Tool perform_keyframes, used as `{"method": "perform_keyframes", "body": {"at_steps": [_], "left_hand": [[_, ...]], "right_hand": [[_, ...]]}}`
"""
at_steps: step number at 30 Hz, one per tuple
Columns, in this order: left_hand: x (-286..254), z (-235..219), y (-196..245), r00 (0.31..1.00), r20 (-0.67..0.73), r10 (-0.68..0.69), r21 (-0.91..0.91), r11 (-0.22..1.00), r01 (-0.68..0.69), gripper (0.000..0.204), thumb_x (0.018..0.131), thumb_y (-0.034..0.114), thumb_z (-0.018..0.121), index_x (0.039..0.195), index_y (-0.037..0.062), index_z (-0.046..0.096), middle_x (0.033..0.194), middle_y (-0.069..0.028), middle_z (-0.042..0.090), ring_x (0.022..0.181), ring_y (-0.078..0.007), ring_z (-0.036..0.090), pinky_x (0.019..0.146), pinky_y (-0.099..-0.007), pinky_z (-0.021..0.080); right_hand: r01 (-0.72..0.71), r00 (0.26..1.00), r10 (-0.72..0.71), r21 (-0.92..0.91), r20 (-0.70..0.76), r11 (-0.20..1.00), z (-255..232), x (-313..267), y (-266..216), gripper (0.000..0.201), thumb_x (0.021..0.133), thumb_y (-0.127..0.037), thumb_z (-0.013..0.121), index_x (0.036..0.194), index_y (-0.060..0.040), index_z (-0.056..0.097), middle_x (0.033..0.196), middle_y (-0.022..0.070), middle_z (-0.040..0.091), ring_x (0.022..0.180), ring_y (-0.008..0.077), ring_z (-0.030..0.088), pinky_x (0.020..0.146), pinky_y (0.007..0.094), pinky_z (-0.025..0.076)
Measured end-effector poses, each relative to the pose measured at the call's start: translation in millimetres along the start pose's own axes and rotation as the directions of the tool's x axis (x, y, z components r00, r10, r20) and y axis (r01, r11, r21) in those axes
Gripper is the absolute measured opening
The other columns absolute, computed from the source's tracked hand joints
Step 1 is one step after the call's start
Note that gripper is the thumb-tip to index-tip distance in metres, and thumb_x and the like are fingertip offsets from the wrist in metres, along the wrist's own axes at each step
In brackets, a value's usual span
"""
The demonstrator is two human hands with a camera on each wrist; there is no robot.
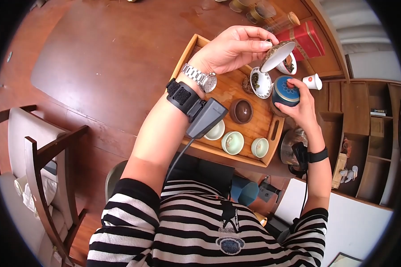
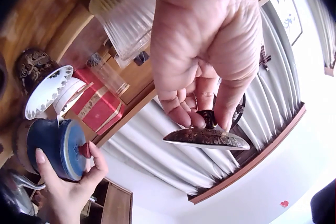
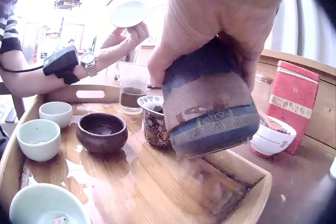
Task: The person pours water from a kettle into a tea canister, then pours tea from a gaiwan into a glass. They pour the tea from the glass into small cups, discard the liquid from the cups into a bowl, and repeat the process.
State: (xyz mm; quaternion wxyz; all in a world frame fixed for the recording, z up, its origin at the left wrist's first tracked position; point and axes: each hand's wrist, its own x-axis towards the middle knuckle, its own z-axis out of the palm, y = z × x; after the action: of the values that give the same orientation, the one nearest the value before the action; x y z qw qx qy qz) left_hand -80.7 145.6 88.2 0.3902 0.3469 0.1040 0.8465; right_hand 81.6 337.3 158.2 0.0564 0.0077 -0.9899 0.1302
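Note:
My left hand [image 2: 207, 50] pinches the knob of a dark patterned gaiwan lid [image 2: 210, 138], its white underside [image 3: 129, 15] showing in the right wrist view. Below stands the matching gaiwan bowl [image 3: 156, 127], with a white floral rim and tea leaves inside. My right hand [image 1: 302, 103] grips a blue and brown lidded pot [image 3: 212, 113] close beside that bowl. Its thumb and finger are spread over the pot's blue lid [image 1: 286, 89], near the red knob. In the right wrist view the pot leans toward the gaiwan bowl.
A wooden tray [image 1: 275, 133] carries the gaiwan bowl, a dark brown bowl [image 1: 241, 111], several pale green cups [image 1: 232, 143] and a glass pitcher [image 3: 133, 85]. Around it are a white bowl of tea leaves [image 3: 274, 139], a red box [image 1: 314, 41], a white cup [image 1: 313, 82] and a kettle [image 1: 291, 146].

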Motion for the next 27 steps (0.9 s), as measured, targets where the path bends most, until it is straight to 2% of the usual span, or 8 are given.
{"method": "perform_keyframes", "body": {"at_steps": [6,8,10,14,15,17,22,27], "left_hand": [[1,-4,-1,0.999,-0.012,0.039,-0.045,0.998,-0.040,0.020,0.082,0.010,0.060,0.101,0.0022,0.059,0.086,-0.0017,0.059,0.080,-0.0088,0.053,0.076,-0.0237,0.044],[1,-10,-1,0.997,0.050,0.056,-0.028,0.998,-0.054,0.027,0.084,0.011,0.057,0.109,0.0005,0.054,0.100,-0.0055,0.059,0.094,-0.0130,0.055,0.085,-0.0293,0.044],[3,-11,-3,0.996,0.047,0.069,-0.036,0.997,-0.068,0.027,0.084,0.011,0.057,0.109,0.0003,0.054,0.101,-0.0059,0.059,0.094,-0.0132,0.055,0.085,-0.0295,0.044],[2,-11,0,0.998,0.032,0.060,-0.062,0.996,-0.058,0.027,0.085,0.011,0.057,0.109,-0.0004,0.053,0.102,-0.0071,0.058,0.095,-0.0139,0.055,0.085,-0.0294,0.045],[2,-9,0,0.998,0.031,0.062,-0.063,0.996,-0.060,0.027,0.085,0.011,0.057,0.109,-0.0004,0.053,0.102,-0.0071,0.058,0.095,-0.0139,0.055,0.085,-0.0294,0.045],[2,-4,1,0.997,-0.030,0.076,-0.091,0.993,-0.079,0.019,0.084,0.009,0.058,0.101,0.0014,0.059,0.089,-0.0036,0.060,0.080,-0.0101,0.054,0.076,-0.0244,0.045],[2,-6,0,0.996,-0.020,0.087,-0.098,0.991,-0.088,0.019,0.084,0.010,0.058,0.101,0.0011,0.059,0.090,-0.0040,0.060,0.081,-0.0105,0.054,0.077,-0.0247,0.045],[2,-5,0,0.996,-0.027,0.086,-0.106,0.990,-0.088,0.019,0.084,0.010,0.058,0.101,0.0008,0.059,0.090,-0.0041,0.060,0.082,-0.0108,0.055,0.078,-0.0248,0.045]], "right_hand": [[0.042,0.986,-0.026,-0.100,0.162,0.994,-7,19,-14,0.060,0.059,-0.013,0.074,0.112,-0.0088,0.047,0.102,0.0136,0.054,0.096,0.0302,0.054,0.084,0.0360,0.044],[0.038,0.982,-0.014,-0.128,0.186,0.991,-8,23,-18,0.060,0.058,-0.012,0.074,0.111,-0.0072,0.047,0.101,0.0138,0.054,0.096,0.0300,0.054,0.084,0.0361,0.044],[0.032,0.978,0.002,-0.157,0.208,0.987,-9,26,-20,0.059,0.057,-0.011,0.074,0.110,-0.0056,0.047,0.100,0.0140,0.055,0.095,0.0297,0.054,0.084,0.0361,0.043],[0.048,0.967,0.009,-0.218,0.254,0.975,-11,31,-24,0.060,0.057,-0.010,0.073,0.111,-0.0090,0.046,0.102,0.0151,0.052,0.094,0.0328,0.054,0.082,0.0378,0.044],[0.056,0.963,0.013,-0.247,0.268,0.967,-11,33,-25,0.061,0.057,-0.010,0.073,0.112,-0.0105,0.046,0.102,0.0156,0.051,0.093,0.0343,0.054,0.082,0.0384,0.044],[0.058,0.953,0.023,-0.260,0.301,0.964,-14,38,-34,0.059,0.058,-0.011,0.072,0.111,-0.0124,0.046,0.103,0.0166,0.051,0.094,0.0357,0.053,0.081,0.0397,0.044],[0.042,0.930,0.073,-0.302,0.359,0.952,-16,45,-45,0.058,0.058,-0.011,0.072,0.110,-0.0149,0.046,0.103,0.0192,0.051,0.092,0.0380,0.053,0.080,0.0417,0.045],[0.116,0.928,0.006,-0.306,0.371,0.945,-14,48,-40,0.060,0.058,-0.010,0.072,0.111,-0.0163,0.045,0.096,0.0208,0.050,0.086,0.0398,0.054,0.076,0.0432,0.046]]}}
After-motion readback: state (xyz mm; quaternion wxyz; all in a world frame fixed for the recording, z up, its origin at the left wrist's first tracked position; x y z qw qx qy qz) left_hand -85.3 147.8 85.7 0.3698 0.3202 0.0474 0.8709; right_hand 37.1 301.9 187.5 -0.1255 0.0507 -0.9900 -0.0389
